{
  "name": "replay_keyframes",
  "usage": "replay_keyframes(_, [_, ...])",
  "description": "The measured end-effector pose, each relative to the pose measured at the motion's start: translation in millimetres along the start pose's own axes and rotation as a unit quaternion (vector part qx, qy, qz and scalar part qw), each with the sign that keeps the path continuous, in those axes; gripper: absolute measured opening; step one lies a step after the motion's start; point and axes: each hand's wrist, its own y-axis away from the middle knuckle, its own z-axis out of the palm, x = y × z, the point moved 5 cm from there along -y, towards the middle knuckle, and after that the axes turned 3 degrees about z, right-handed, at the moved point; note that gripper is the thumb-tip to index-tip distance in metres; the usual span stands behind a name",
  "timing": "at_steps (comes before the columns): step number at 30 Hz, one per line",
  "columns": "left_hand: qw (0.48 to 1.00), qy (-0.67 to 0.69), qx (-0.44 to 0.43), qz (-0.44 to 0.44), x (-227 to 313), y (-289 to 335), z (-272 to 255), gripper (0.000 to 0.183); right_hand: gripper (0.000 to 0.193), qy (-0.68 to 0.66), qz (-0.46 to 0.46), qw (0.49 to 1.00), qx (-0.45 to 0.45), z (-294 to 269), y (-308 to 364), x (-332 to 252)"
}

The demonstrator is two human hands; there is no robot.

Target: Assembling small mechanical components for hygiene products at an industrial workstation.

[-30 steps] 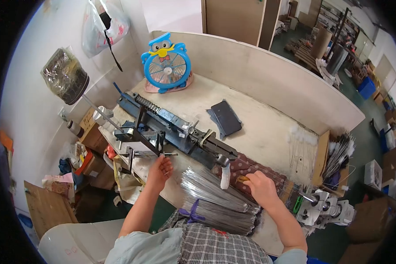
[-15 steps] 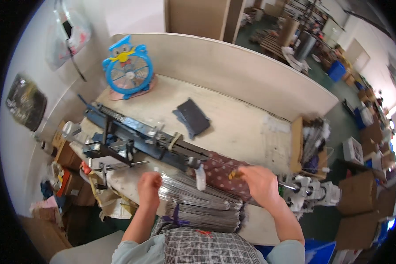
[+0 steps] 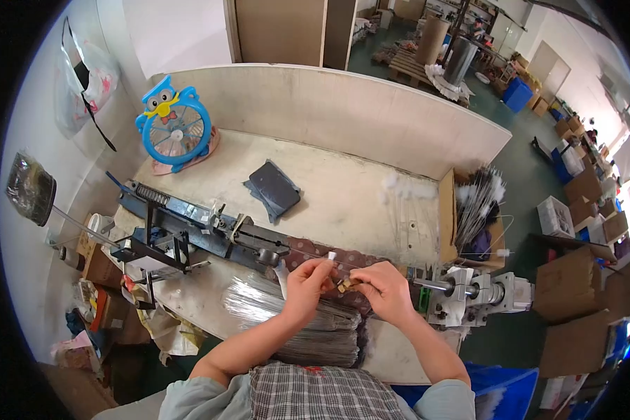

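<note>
My left hand (image 3: 308,280) and my right hand (image 3: 381,288) meet above the front of the workbench, fingertips close together. Between them sits a small tan piece (image 3: 344,285), pinched by my right fingers. My left fingers hold a thin metal rod with a white tip (image 3: 331,257). Below my hands lies a thick bundle of thin silvery rods (image 3: 294,323), part of it wrapped in clear film. Just left of my hands, a long dark metal jig (image 3: 203,227) runs across the bench.
A blue owl-shaped fan (image 3: 173,126) stands at the back left. A dark folded cloth (image 3: 273,187) lies mid-bench. A cardboard box of rods with white fluffy tips (image 3: 476,210) sits at right, beside a metal motor unit (image 3: 472,295). Cartons stand on the floor.
My left hand has come off the rod bundle and moved right to meet my right hand. Both hands now hold small parts together. The view has shifted left to right.
</note>
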Motion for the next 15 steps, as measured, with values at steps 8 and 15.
replay_keyframes(8, [0.991,0.095,0.091,0.013,14,5,-26,0.014,0.017,0.01,-0.038,0.999,0.014,-5,-22,-14])
replay_keyframes(15, [0.992,0.105,0.065,-0.02,15,7,-29,0.013,0.013,0.175,-0.047,0.982,0.046,26,-69,-29])
